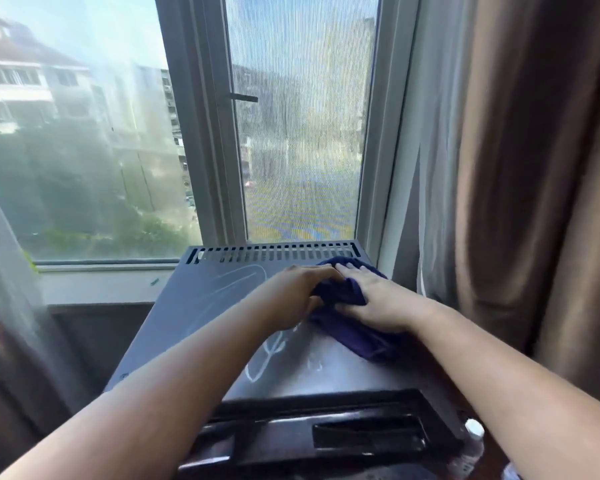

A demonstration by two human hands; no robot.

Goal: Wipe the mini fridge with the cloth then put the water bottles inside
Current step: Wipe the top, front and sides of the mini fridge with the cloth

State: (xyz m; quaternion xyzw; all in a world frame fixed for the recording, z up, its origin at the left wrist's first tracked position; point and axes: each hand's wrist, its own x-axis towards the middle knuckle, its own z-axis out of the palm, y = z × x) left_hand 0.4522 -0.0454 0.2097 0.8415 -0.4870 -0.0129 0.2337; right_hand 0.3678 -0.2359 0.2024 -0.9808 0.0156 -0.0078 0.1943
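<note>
Both hands were on the cloth (347, 299) on top of the mini fridge (201, 306), toward its back right corner, just in front of the vent slots (274, 252). Left hand (291, 296) had its fingers curled, bunching the cloth's left side; right hand (374, 303) lay flat on it, fingers close together and pressing down. Cloth was wadded, not spread, so contact area looked small. White streaks (267, 355) and faint arcs showed on the fridge top near the middle and front edge, so my read: wiping was partway done and those marks could get missed or just smeared. Other risks: cloth corner snagging in the vent slots at the back edge; a hard push toward the right edge sending the cloth off beside the curtain (534, 168). A water bottle (473, 441) stood low at the fridge's front right corner, close under the right forearm; an elbow swing back could knock it over. A second bottle may sit at the frame's bottom edge, too cropped to tell. Fridge door state wasn't clear from this angle.
</note>
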